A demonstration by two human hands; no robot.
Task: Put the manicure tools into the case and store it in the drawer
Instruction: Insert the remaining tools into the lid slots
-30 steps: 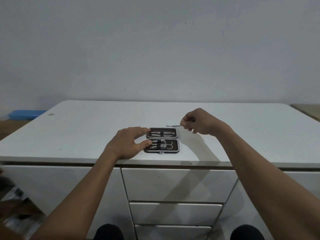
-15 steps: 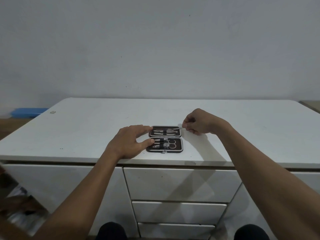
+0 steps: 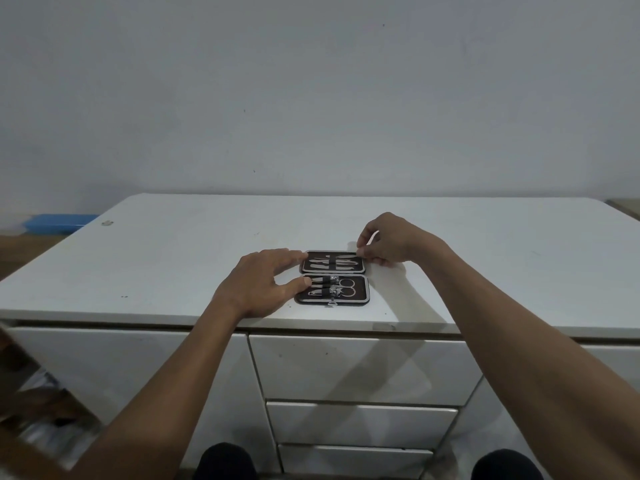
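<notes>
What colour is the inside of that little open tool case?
Dark brown, nearly black, with a pale grey rim; the manicure case shows best in the head view.

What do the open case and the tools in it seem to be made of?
Case: dark matte lining with a pale rim, perhaps fabric or leather-like; the look leaves it open. Tools: shiny silver with bright glints, so probably polished metal.
</notes>
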